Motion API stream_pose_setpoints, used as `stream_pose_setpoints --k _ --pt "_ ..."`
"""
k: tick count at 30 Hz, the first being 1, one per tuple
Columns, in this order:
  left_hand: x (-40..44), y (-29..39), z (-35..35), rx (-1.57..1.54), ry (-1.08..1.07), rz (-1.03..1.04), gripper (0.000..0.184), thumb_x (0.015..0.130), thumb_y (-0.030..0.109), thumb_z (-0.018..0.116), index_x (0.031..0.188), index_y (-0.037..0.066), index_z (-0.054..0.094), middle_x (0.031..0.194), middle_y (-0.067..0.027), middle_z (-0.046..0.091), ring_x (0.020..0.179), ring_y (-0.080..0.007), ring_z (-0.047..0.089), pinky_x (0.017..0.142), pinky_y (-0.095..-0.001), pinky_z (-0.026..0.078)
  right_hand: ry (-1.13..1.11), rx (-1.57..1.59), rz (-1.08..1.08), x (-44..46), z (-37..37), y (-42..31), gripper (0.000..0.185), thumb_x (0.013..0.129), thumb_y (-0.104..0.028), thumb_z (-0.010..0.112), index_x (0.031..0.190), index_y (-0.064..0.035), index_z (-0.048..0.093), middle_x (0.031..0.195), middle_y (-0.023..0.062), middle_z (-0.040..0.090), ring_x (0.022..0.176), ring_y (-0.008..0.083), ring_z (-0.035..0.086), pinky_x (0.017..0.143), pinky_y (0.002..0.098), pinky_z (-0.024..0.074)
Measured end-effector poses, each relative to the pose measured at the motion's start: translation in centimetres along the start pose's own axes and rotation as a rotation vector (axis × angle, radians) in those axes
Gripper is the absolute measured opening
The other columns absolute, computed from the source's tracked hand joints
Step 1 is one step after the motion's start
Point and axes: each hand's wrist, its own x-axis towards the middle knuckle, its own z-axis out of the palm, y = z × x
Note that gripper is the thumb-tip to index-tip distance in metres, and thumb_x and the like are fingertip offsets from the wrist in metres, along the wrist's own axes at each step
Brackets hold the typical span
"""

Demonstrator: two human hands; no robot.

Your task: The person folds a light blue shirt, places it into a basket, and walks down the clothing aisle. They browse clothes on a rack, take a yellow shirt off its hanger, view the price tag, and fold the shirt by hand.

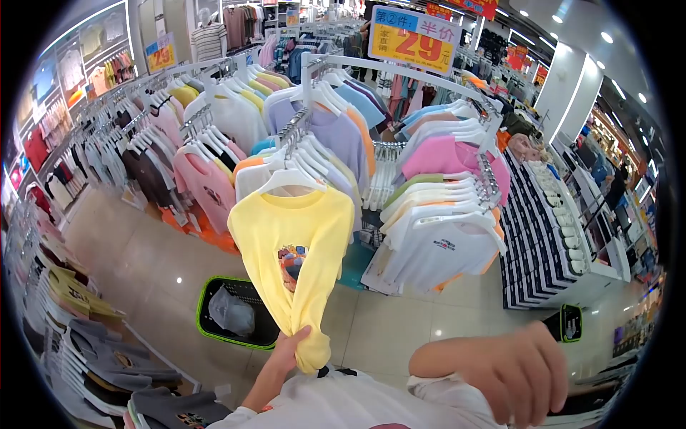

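A yellow T-shirt (300, 222) with a colourful print on its front hangs from a white hanger (291, 179) at the near end of a clothes rack. Its lower part is gathered and twisted, and my left hand (289, 349) is closed around the bunched hem, pulling it towards my body. My right hand (511, 372) is raised at the lower right, apart from the clothes. Its fingers droop in a loose bend, slightly blurred, with no object visible in them.
A black shopping basket with a green rim (204, 330) stands on the floor, a grey bundle inside. White shirts (443, 247) hang to the right, beside stacked striped boxes (532, 243). Grey garments (107, 357) line the left. A price sign (413, 39) tops the rack.
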Motion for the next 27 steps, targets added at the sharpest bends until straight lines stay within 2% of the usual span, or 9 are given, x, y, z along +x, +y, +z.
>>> stream_pose_setpoints --k 5,7,10,13,16,18,23,25,27 --pt "-1.7 1.7 2.3 0.041 0.132 -0.078 0.049 0.093 0.008 0.066 0.138 0.002 0.046 0.121 -0.0107 0.062 0.105 -0.0243 0.065 0.086 -0.0398 0.057 0.52 -0.23 0.502 1.2 -1.0 5.0 0.07 0.095 -0.058 0.054 0.13 0.0029 0.055 0.132 0.0356 0.05 0.119 0.0491 0.055 0.093 0.0605 0.0451" --pt "-2.3 1.7 1.8 0.049 0.187 -0.078 0.049 0.094 0.008 0.066 0.139 0.004 0.046 0.122 -0.0102 0.062 0.105 -0.0244 0.065 0.086 -0.0399 0.056 0.408 -0.139 0.418 0.4 -0.9 8.6 0.085 0.094 -0.067 0.044 0.137 0.006 0.046 0.141 0.0321 0.044 0.122 0.0452 0.054 0.102 0.0541 0.0377" --pt "-2.8 1.3 2.1 -0.073 0.205 -0.093 0.053 0.094 0.009 0.065 0.142 0.009 0.044 0.126 -0.0087 0.06 0.11 -0.0241 0.062 0.089 -0.0408 0.054 -0.01 0.534 1.125 -1.8 -2.1 11.7 0.077 0.099 -0.065 0.032 0.125 0.0039 0.053 0.128 0.0153 0.06 0.109 0.029 0.061 0.103 0.0404 0.0384" --pt "-2.8 0.9 1.5 -0.021 0.161 0.024 0.056 0.094 0.009 0.065 0.144 0.009 0.042 0.128 -0.0092 0.059 0.112 -0.0251 0.061 0.091 -0.0427 0.053 0.209 -0.081 0.684 -4.3 -0.5 12.8 0.045 0.1 -0.041 0.047 0.108 0.0016 0.059 0.102 0.011 0.067 0.095 0.0242 0.064 0.085 0.0364 0.0473" --pt "-0.8 0.4 -0.9 0.037 0.143 0.024 0.057 0.094 0.009 0.064 0.146 0.008 0.039 0.128 -0.0101 0.058 0.113 -0.0267 0.061 0.091 -0.043 0.054 0.7 -0.262 0.57 -1.1 0.7 10.0 0.028 0.095 -0.025 0.059 0.103 0.0007 0.065 0.092 0.0077 0.07 0.087 0.0199 0.066 0.075 0.032 0.0514" --pt "-1.4 0.9 -0.8 0.059 0.152 0.0 0.057 0.094 0.009 0.063 0.146 0.008 0.039 0.129 -0.0105 0.057 0.113 -0.0267 0.061 0.092 -0.0429 0.054 0.906 -0.134 0.657 0.4 0.8 8.9 0.036 0.092 -0.03 0.06 0.108 0.0012 0.064 0.097 0.0097 0.069 0.091 0.0226 0.065 0.078 0.033 0.0496" --pt "-1.9 0.9 -1.0 -0.023 0.104 0.024 0.057 0.095 0.009 0.062 0.146 0.004 0.036 0.13 -0.0113 0.056 0.113 -0.0261 0.061 0.094 -0.0424 0.054 0.75 0.455 0.967 1.0 -0.5 8.6 0.091 0.087 -0.072 0.042 0.135 0.0044 0.051 0.127 0.0242 0.06 0.12 0.0428 0.055 0.108 0.0459 0.0376" --pt "-1.5 1.3 -1.3 -0.051 0.073 0.05 0.058 0.095 0.011 0.062 0.147 0.005 0.036 0.132 -0.0119 0.055 0.115 -0.027 0.06 0.095 -0.0435 0.054 0.586 0.353 1.065 0.1 -1.3 9.6 0.076 0.087 -0.059 0.048 0.13 0.0029 0.055 0.121 0.0197 0.063 0.113 0.0364 0.057 0.102 0.0418 0.0411" --pt "-1.0 1.9 -1.4 -0.046 0.042 0.069 0.059 0.096 0.013 0.062 0.147 0.005 0.035 0.133 -0.0125 0.054 0.117 -0.0279 0.059 0.096 -0.0445 0.053 0.337 -0.101 1.108 -4.4 -3.0 11.8 0.025 0.09 -0.017 0.067 0.11 -0.0013 0.068 0.099 0.0048 0.072 0.088 0.0155 0.068 0.077 0.0285 0.053"
